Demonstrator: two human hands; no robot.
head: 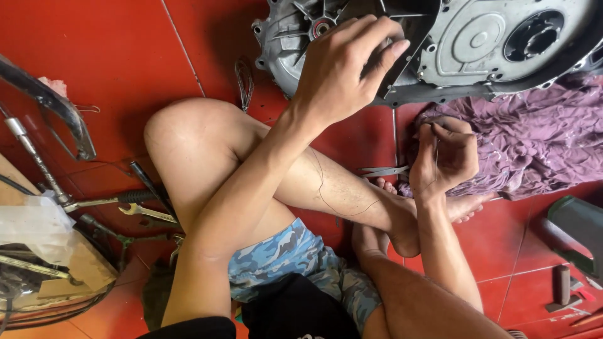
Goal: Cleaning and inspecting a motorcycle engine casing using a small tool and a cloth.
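Observation:
My left hand (345, 69) reaches across my bent knee and lies on a grey cast-metal engine casing (490, 44) at the top, fingertips on a dark flat triangular piece (408, 25) at its edge. My right hand (443, 157) hovers lower, above my foot and beside a purple cloth (540, 138), its thumb and fingers pinched on a thin wire or thread (436, 147). A fine strand also curves across my shin (326, 194). What the strand is made of is too fine to tell.
Small metal scissors or pliers (383, 171) lie on the red tiled floor (113, 56) by my foot. A wrench (147, 213), a dark-handled tool (147, 185) and motorcycle parts (44, 100) crowd the left. A wire loop (244, 81) lies near the casing. A dark green object (578, 232) sits right.

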